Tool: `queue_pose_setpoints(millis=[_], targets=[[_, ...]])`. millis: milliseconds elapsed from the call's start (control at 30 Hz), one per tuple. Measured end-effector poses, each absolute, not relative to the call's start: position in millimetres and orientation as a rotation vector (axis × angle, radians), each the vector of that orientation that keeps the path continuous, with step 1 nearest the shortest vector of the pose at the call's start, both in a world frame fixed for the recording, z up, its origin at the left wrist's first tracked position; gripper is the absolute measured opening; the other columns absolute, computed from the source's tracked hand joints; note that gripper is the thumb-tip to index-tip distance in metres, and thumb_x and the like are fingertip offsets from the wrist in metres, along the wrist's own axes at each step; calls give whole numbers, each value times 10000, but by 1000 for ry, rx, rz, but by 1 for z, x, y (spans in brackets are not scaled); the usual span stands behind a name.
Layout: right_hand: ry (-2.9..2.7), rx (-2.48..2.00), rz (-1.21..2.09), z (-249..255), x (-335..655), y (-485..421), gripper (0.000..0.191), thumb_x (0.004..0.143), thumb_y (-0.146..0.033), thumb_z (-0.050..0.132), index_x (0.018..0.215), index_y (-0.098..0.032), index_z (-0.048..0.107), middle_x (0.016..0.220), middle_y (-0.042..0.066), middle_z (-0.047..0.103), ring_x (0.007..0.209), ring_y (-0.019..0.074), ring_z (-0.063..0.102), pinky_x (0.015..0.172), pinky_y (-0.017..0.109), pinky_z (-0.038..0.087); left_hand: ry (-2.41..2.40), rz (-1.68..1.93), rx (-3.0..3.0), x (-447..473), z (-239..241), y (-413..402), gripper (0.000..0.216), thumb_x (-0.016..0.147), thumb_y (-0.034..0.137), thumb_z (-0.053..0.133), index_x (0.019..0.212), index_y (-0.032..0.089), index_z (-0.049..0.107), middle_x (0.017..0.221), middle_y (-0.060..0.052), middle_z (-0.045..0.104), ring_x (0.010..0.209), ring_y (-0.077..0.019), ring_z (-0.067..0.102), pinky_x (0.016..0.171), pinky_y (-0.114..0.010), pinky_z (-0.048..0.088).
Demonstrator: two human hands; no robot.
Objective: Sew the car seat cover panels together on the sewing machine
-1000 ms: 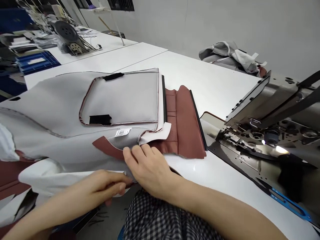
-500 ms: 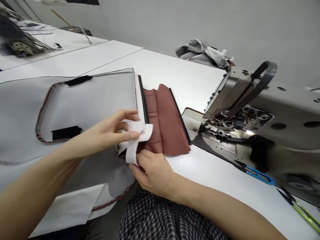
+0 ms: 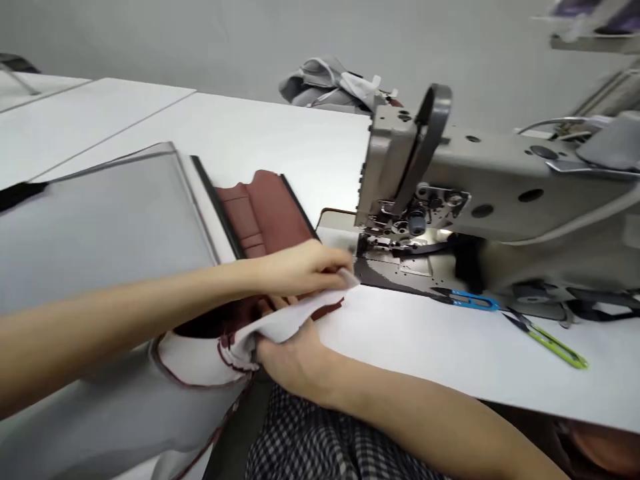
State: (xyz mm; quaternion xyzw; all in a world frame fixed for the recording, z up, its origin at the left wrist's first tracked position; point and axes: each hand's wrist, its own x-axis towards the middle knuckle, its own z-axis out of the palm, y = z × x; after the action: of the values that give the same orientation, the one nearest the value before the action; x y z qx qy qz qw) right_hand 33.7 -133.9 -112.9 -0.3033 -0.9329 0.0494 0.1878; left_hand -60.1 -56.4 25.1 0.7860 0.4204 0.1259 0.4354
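A large sewn seat cover (image 3: 125, 207), grey backing up, with reddish-brown leather (image 3: 280, 210) and black edge strips, lies across the table in front of me. My left hand (image 3: 315, 267) reaches over it and pinches the far end of a pale-backed flap (image 3: 280, 323), close to the sewing machine. Below that, my right hand (image 3: 295, 360) grips the same flap from the near side, its fingers partly hidden by the material. Dark red seam edges show where the flap bunches beside my right hand.
The sewing machine (image 3: 400, 167) stands to the right of the cover. Blue thread snips (image 3: 475, 301) and green thread snips (image 3: 557, 347) lie along its near side. A heap of grey pieces (image 3: 325, 83) sits at the table's back edge. A checked cloth (image 3: 320, 433) covers my lap.
My view has swung right. My left hand has moved from the white strips to the flap's far end. The flap is now lifted and stretched between both hands.
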Motion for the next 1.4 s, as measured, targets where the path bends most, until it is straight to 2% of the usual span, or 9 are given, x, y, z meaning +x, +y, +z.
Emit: queue_pose_setpoints(millis=[100,200,267,433,633,733,867,1167,1400], targets=[[-2639,-736,30,-116,37,-118,281,917,-164,554,1138,-66,697,1226,236,652,1105,340,626,974,513,512,808,-8,1900,-47,-40,-7,238,848,356,604,909,146,700,641,10,625,546,-90,533,508,-173,407],[-2669,-567,-6,-120,67,-89,197,932,-152,543,896,-75,721,912,168,713,874,260,671,893,417,554,859,265,1869,-56,-88,29,266,809,389,663,880,140,720,824,-37,705,742,-135,627,693,-202,492],[-2619,-501,-83,-123,91,-72,245,945,-99,488,844,-73,710,855,139,702,836,226,657,914,369,551,915,498,1895,-61,-104,40,280,778,412,704,854,144,732,864,-48,706,818,-154,639,788,-230,500],[-2431,-566,-11,-125,126,-59,307,972,-73,402,893,-67,699,950,131,671,974,203,605,988,307,525,1097,622,1780,-50,-107,39,322,726,437,758,867,148,751,827,-35,720,782,-164,638,733,-238,486],[-2394,-1102,-70,-124,137,-61,354,938,-34,391,1190,-39,640,1372,218,510,1075,261,513,940,408,553,1101,418,1851,-47,-95,39,402,866,507,560,911,151,742,870,-31,736,813,-190,650,698,-253,470],[-2511,-1068,-97,-125,137,-58,379,936,-24,363,1204,20,628,1290,227,576,1045,274,510,949,421,550,1171,474,1824,-44,-94,38,347,811,478,628,924,174,750,925,-31,747,855,-195,659,755,-263,483],[-2509,-1129,-120,-123,135,-54,379,938,-45,397,1233,39,618,1298,234,570,996,267,522,912,395,557,1353,544,1845,-34,-94,33,300,764,468,673,746,170,701,711,0,686,679,-150,586,621,-248,415],[-2403,-1049,-291,-121,139,-42,293,907,4,470,742,-116,681,965,117,705,782,202,540,710,307,499,1494,517,1874,-26,-101,33,245,812,415,622,727,187,648,562,26,623,539,-145,568,573,-254,383],[-2420,-1165,-290,-120,149,-38,243,930,-60,512,798,-168,687,1153,5,728,593,99,548,559,301,373,1586,505,1888,-17,-96,34,186,782,356,646,722,193,580,622,16,647,597,-166,589,567,-256,375]])
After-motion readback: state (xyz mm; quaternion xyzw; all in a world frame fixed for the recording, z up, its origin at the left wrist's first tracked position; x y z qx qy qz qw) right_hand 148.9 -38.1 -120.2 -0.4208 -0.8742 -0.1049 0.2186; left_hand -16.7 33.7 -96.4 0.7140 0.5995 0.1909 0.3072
